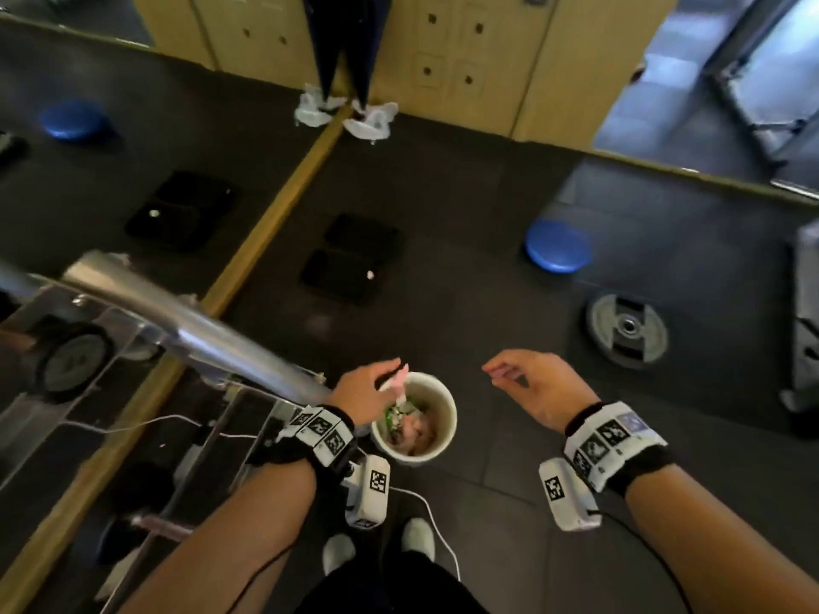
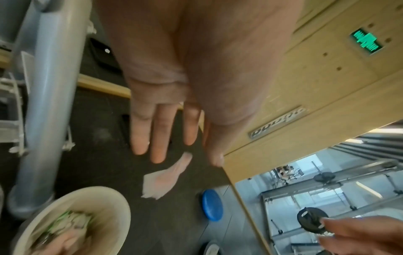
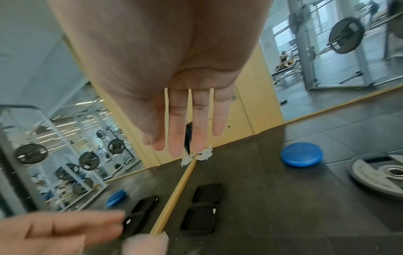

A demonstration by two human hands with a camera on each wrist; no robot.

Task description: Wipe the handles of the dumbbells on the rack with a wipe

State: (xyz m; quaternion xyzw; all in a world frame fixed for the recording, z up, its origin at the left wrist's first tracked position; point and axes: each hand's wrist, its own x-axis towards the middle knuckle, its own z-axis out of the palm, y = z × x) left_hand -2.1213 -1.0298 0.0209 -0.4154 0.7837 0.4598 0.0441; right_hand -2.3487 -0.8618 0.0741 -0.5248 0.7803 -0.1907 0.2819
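Note:
My left hand [image 1: 390, 374] hovers over a white waste bin [image 1: 448, 421] full of crumpled rubbish. In the left wrist view its fingers [image 2: 158, 138] are straight, and the pale pink wipe [image 2: 163, 181] hangs just below them, apart from the fingertips and above the bin [image 2: 113, 198]. My right hand [image 1: 501, 374] floats to the right of the bin, fingers loosely extended [image 3: 176, 131], holding nothing. The silver dumbbell rack [image 1: 186, 321] stands to my left, with a dark dumbbell [image 1: 71, 356] on it and another handle [image 1: 159, 522] lower down.
A mirror with a wooden base strip [image 1: 274, 214] runs along the left. On the dark rubber floor lie black pads [image 1: 354, 259], a blue balance disc [image 1: 558, 252] and a grey weight plate [image 1: 627, 330]. A white cable [image 1: 434, 520] trails by my feet.

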